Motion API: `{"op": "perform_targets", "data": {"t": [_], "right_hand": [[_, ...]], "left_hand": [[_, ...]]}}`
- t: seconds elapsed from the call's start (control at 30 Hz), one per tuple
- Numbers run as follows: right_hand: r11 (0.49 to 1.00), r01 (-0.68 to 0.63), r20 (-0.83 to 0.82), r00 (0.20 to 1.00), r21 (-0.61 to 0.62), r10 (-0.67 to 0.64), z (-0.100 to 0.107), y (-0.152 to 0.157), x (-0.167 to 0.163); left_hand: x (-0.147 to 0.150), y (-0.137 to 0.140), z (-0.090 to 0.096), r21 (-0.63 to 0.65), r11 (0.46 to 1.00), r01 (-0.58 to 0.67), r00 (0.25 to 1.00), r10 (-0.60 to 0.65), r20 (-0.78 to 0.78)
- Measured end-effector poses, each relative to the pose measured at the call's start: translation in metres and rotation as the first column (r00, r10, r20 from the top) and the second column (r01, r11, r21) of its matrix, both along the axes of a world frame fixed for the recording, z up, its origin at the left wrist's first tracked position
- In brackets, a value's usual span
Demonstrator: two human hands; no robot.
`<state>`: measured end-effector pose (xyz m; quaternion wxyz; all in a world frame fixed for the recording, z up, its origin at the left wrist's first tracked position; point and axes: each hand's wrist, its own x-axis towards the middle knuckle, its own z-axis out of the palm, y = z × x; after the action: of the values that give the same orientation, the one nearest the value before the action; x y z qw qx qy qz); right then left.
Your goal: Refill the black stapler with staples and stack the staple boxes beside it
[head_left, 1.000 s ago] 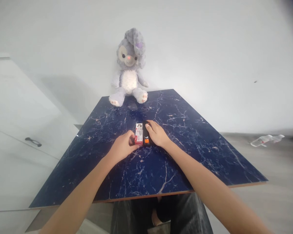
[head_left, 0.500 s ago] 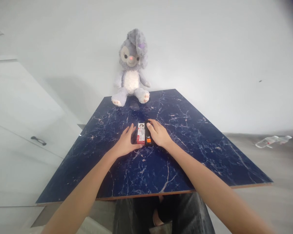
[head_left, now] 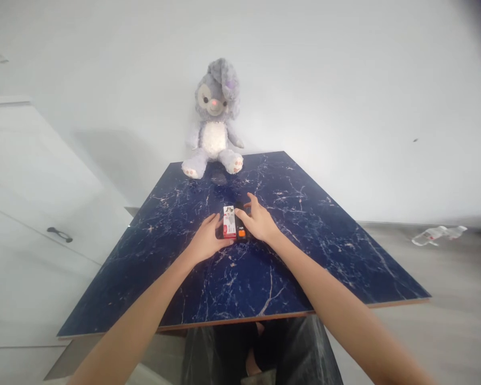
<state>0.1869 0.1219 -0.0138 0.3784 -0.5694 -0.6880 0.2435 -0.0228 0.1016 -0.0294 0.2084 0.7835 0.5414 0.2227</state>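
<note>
A small red and white box lies on the blue marbled table, side by side with a black box that has an orange patch at its near end. My left hand curves around the left of the red and white box, fingers and thumb apart. Its thumb reaches along that box's near edge; whether it touches cannot be made out. My right hand is at the right of the black box, its fingers spread and its thumb over the box's top. Part of the black box is hidden by this hand.
A grey plush rabbit sits at the table's far edge against the white wall. To the left stands a white cabinet with a dark handle. Clear plastic packaging lies on the floor at the right.
My right hand's fingers have spread and lifted off the black box's side. My left hand has come closer to the red and white box. The view has shifted slightly.
</note>
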Motion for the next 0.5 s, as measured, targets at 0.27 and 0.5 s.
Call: {"op": "perform_targets", "data": {"t": [0.27,0.5], "right_hand": [[0.987,0.090,-0.037,0.995,-0.131,-0.095,0.008,0.012,0.020],[0.959,0.261,0.019,0.965,-0.111,-0.261,0.007,0.048,0.091]], "left_hand": [[0.034,0.023,0.004,0.033,0.996,0.079,0.992,-0.076,-0.098],[0.134,0.077,0.004,0.010,0.987,0.158,0.982,-0.156,-0.107]]}}
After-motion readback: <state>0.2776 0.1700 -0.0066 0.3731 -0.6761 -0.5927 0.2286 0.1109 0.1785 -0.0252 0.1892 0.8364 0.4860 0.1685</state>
